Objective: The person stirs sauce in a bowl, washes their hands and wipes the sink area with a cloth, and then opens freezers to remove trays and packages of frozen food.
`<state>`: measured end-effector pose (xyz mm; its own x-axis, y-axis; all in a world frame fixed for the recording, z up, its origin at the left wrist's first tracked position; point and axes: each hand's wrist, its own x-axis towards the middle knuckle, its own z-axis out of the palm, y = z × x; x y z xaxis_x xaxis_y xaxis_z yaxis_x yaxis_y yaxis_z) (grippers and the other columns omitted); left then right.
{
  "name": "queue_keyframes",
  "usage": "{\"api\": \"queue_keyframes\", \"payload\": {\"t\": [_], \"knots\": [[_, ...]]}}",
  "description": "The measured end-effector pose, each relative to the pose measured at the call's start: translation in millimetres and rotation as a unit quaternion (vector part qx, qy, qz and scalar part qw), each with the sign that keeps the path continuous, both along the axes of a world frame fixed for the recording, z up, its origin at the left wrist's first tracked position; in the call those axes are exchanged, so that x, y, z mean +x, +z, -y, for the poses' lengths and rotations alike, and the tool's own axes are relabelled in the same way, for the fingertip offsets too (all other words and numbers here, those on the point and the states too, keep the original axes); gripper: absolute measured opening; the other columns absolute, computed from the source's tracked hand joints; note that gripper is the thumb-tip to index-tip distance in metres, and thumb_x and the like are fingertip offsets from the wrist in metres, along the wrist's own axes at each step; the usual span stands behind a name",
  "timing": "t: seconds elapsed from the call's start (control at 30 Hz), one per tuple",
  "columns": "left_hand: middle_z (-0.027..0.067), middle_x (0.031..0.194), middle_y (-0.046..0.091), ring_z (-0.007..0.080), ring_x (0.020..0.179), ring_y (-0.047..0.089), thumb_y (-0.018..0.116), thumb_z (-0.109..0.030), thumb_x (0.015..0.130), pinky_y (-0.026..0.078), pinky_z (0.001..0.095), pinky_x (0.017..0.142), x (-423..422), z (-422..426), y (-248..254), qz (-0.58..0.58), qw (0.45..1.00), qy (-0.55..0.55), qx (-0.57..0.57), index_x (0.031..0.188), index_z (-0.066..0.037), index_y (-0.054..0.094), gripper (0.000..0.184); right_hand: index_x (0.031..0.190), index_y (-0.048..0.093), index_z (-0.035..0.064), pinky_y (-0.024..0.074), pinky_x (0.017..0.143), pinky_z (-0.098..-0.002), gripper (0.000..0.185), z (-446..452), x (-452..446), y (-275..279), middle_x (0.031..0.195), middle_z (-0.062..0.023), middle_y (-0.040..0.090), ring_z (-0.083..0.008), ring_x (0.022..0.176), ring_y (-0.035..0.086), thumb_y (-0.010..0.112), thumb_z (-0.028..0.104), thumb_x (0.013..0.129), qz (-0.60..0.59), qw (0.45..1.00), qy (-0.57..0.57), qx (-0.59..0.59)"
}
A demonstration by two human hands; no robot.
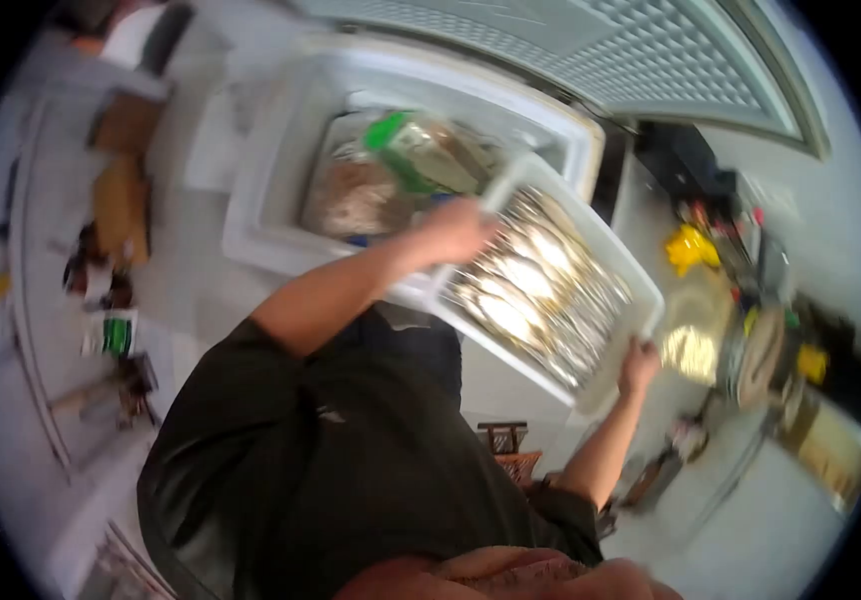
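A white rectangular tub (616, 245) full of slim silvery fish (531, 270) is tilted across the front right corner of an open chest freezer (281, 180). My left hand (459, 232) is closed on the tub's left end, near the freezer opening. At the opposite end, my right hand (639, 365) grips the rim by the near right corner. Inside the freezer lie a green-and-clear plastic bag (431, 150) and a pinkish frozen packet (356, 195). Glare and motion blur hide the single fish's details, and my left fingertips are partly hidden.
The raised freezer lid (651, 50) stands at the back. On the right are a yellow bag (691, 248), a black box (686, 160) and a glass tank (826, 445). Cardboard boxes (123, 210) stand on the left. A small wooden stool (503, 438) is below the tub.
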<state>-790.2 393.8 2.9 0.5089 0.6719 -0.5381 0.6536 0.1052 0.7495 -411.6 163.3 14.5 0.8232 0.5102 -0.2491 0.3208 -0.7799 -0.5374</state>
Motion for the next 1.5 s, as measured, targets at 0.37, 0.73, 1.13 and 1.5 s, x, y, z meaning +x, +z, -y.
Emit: {"api": "queue_keyframes", "payload": {"t": [0.37,0.73,1.13,1.5], "knots": [[0.0222,0.092,0.066,0.035,0.089,0.064,0.057,-0.038,0.088,0.05,0.0428,0.079,343.2,85.8,-76.2,0.009,0.991,-0.128,-0.026,0.096,0.005,0.065,0.045,0.099,0.059,-0.0084,0.0494,0.071,-0.0371,0.036,241.1,188.1,-126.4,0.09,-0.0165,0.064,-0.0227,0.077,0.059,0.058,0.026,0.09,-0.09,0.967,-0.223,0.085],[0.0169,0.094,0.058,0.0343,0.098,0.055,0.062,-0.027,0.084,0.045,0.0401,0.084,339.1,105.2,-98.1,0.211,0.953,-0.139,0.164,0.096,-0.001,0.062,0.028,0.108,0.055,-0.0138,0.0511,0.074,-0.0432,0.04,310.0,293.0,-160.9,0.105,-0.0201,0.062,-0.032,0.087,0.062,0.06,0.019,0.086,-0.021,0.809,-0.545,0.219],[0.0138,0.083,0.058,0.0275,0.075,0.058,0.063,-0.013,0.084,0.048,0.0341,0.069,77.8,127.1,-116.2,-0.102,0.948,0.143,0.266,0.086,0.001,0.062,0.014,0.108,0.059,-0.0067,0.049,0.082,-0.0445,0.048,266.0,465.2,-147.4,0.109,-0.0224,0.061,-0.0344,0.098,0.059,0.061,0.034,0.084,0.054,0.898,-0.43,-0.073],[0.0153,0.096,0.061,0.0318,0.092,0.059,0.064,-0.016,0.079,0.049,0.0387,0.08,-85.3,158.2,-142.8,-0.273,0.839,0.264,0.389,0.084,-0.002,0.066,0.015,0.122,0.05,-0.0055,0.0451,0.092,-0.0444,0.061,87.7,314.1,-115.9,0.117,-0.0265,0.053,-0.0363,0.107,0.054,0.064,0.041,0.085,0.351,0.933,-0.042,0.071]]}}
